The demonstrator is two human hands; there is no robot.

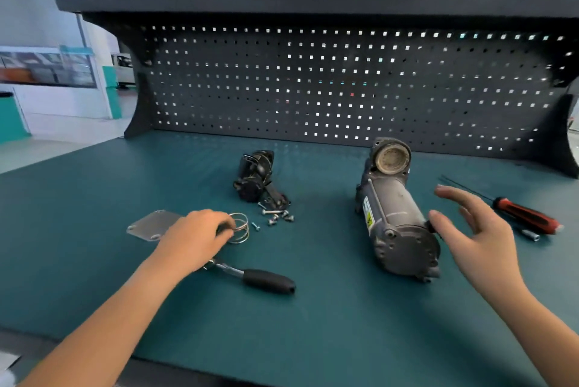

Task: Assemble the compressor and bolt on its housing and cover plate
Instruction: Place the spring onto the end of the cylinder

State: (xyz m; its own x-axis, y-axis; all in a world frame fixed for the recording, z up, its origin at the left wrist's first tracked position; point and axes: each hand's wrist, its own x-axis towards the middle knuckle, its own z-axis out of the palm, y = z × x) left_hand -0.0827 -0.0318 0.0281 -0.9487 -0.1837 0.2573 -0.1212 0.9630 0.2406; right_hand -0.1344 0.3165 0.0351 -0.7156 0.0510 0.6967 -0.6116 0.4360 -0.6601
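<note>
The grey cylindrical compressor body (393,214) lies on the green mat at centre right, its round open port facing up at the far end. My right hand (476,236) hovers just right of it with fingers spread, its thumb near the body's end. My left hand (194,239) pinches a coiled wire spring (240,228) lying on the mat. A flat silver cover plate (153,225) lies just left of that hand. A black housing part (255,178) sits at centre back, with several loose bolts (277,216) in front of it.
A ratchet wrench with a black grip (266,280) lies below my left hand. A red-handled screwdriver (526,216) and a small socket bit (531,234) lie at the right. A dark pegboard (344,83) walls off the back of the bench.
</note>
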